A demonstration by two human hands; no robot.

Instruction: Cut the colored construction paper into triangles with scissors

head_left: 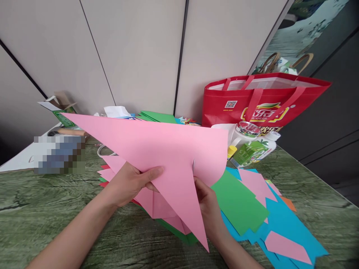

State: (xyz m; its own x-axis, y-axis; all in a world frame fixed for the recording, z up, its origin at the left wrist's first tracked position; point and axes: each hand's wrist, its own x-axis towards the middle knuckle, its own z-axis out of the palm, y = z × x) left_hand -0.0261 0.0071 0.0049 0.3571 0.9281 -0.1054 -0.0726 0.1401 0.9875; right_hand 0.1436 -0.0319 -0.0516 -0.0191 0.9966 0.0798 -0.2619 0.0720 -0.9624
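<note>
My left hand [140, 182] is closed on a large sheet of pink paper [157, 145], thumb on top and fingers underneath. The sheet is held up above the table, with a long point to the left and another hanging down toward me. My right hand [206, 201] is closed at the cut edge on the sheet's right part, its fingers partly behind the paper. A grey sliver, apparently the blade of scissors [193, 163], shows at the slit above it; the rest is hidden. Beneath the sheet lies a stack of folded pink paper [159, 207] with green and red edges.
Green paper [241, 205], blue paper [291, 228] and pink scraps lie at the right. Behind them stand a red bag [221, 102], a white jar [246, 130] and a green-and-white carton [249, 151]. More green paper [159, 116] is at the back, by the pale panels [140, 56].
</note>
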